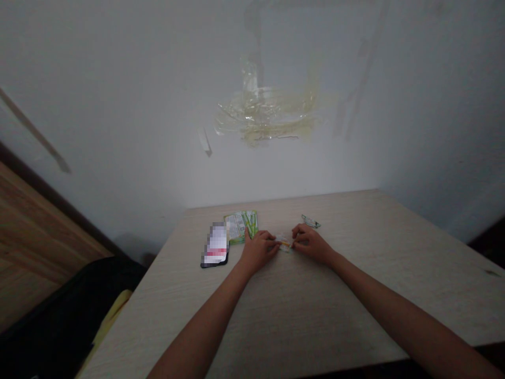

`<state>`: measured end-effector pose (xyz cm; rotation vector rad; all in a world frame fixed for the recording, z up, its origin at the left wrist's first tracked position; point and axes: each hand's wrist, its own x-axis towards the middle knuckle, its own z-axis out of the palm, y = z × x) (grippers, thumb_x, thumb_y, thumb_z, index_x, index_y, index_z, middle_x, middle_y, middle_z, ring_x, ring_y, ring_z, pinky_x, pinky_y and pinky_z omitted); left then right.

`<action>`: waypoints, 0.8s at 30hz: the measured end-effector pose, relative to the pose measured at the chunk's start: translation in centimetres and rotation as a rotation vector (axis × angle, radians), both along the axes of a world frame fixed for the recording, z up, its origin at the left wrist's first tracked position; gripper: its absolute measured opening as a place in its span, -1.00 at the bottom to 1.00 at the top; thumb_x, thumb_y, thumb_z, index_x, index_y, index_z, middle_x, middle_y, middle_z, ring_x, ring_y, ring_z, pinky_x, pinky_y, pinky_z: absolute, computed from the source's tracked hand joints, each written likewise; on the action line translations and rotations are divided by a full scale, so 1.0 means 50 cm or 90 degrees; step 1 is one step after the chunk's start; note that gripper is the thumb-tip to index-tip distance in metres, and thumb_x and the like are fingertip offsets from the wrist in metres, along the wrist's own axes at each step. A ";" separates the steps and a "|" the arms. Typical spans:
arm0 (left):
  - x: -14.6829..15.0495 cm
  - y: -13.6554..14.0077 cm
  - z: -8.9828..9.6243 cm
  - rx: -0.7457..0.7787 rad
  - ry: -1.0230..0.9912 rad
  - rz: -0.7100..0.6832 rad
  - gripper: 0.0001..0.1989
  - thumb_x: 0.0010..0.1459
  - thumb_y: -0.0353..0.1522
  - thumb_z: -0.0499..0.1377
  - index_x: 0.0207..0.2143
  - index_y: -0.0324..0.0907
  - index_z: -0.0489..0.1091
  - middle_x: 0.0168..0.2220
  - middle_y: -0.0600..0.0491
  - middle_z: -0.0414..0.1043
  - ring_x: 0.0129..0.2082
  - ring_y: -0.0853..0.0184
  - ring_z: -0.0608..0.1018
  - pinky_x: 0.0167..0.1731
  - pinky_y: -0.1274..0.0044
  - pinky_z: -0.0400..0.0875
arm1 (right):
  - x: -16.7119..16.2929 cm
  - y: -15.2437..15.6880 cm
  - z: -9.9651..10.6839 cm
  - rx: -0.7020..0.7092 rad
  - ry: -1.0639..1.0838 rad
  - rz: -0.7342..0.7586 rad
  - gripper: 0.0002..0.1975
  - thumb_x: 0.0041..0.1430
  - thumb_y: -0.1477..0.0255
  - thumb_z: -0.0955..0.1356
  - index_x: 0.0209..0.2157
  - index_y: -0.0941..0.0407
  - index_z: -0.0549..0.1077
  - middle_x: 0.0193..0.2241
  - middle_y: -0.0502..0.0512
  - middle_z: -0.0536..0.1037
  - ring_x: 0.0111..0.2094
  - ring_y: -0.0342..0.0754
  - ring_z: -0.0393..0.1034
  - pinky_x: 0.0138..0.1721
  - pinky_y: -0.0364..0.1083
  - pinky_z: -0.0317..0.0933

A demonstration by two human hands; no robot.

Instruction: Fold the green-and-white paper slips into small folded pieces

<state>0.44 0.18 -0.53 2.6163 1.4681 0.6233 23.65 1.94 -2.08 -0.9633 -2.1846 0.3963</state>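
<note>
Between my hands, low over the table, is a small clear plastic piece (284,243) with a yellow-orange stripe across it; its exact kind is too small to make out. My left hand (259,249) has its fingertips closed on the left end, the thumb side hidden in part. From the other side, my right hand (311,244) pinches the right edge with curled fingers. Just beyond the left hand lies a green and white printed packet (236,226), partly covered by that hand. A narrow green and white wrapper strip (311,221) rests behind the right hand.
A phone (216,247) with a lit, blurred-out screen lies left of the packet. The pale wooden table (355,221) meets a white wall (158,105) bearing old clear tape (272,113). Dark and yellow cloth (114,316) hangs beside the table's left edge.
</note>
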 end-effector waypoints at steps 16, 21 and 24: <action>0.000 -0.002 0.002 -0.013 -0.005 -0.003 -0.77 0.26 -0.19 0.08 -0.16 0.12 0.53 -0.10 0.07 0.50 0.01 0.23 0.43 0.21 -0.07 -0.33 | 0.003 0.003 -0.007 -0.018 0.017 0.013 -0.90 0.01 0.54 0.41 -0.54 0.11 0.48 -0.30 0.10 0.45 -0.15 -0.01 0.34 -0.08 0.01 0.23; 0.001 -0.002 -0.001 -0.005 -0.013 0.000 -0.78 0.25 -0.19 0.09 -0.17 0.13 0.53 -0.12 0.08 0.50 0.00 0.23 0.44 0.22 -0.06 -0.33 | 0.001 0.000 -0.004 -0.020 0.013 0.024 -0.88 -0.02 0.58 0.41 -0.55 0.11 0.48 -0.31 0.09 0.46 -0.13 0.00 0.33 -0.05 0.01 0.21; 0.004 -0.003 -0.004 0.002 -0.018 0.005 -0.78 0.25 -0.21 0.10 -0.18 0.11 0.54 -0.13 0.08 0.50 0.00 0.21 0.44 0.21 -0.08 -0.33 | -0.001 -0.002 0.000 -0.016 0.004 0.029 -0.88 -0.02 0.60 0.40 -0.54 0.11 0.49 -0.28 0.10 0.47 -0.13 -0.01 0.34 -0.03 0.01 0.20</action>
